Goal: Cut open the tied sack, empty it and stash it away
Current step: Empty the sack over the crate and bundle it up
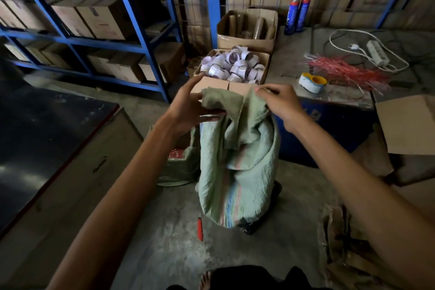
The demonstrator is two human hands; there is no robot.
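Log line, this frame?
left hand holds sack top | right hand pinches rim | red cutter on floor | tape-roll box behind

Both arms are bare. Our left forearm (117,183) comes in from about 7 o'clock and our right forearm (353,172) from about 4 o'clock, meeting just above the middle. Our left hand (188,106) sits around 11 o'clock from centre, palm turned inward, fingers (193,82) over the top and thumb underneath, gripping a folded bit of the sack (237,167). Our right hand (280,103) is at 1 o'clock with its back toward us, pinching the sack's top edge. The hands are near each other, not touching. Bare toes (206,278) peek in at 6 o'clock.
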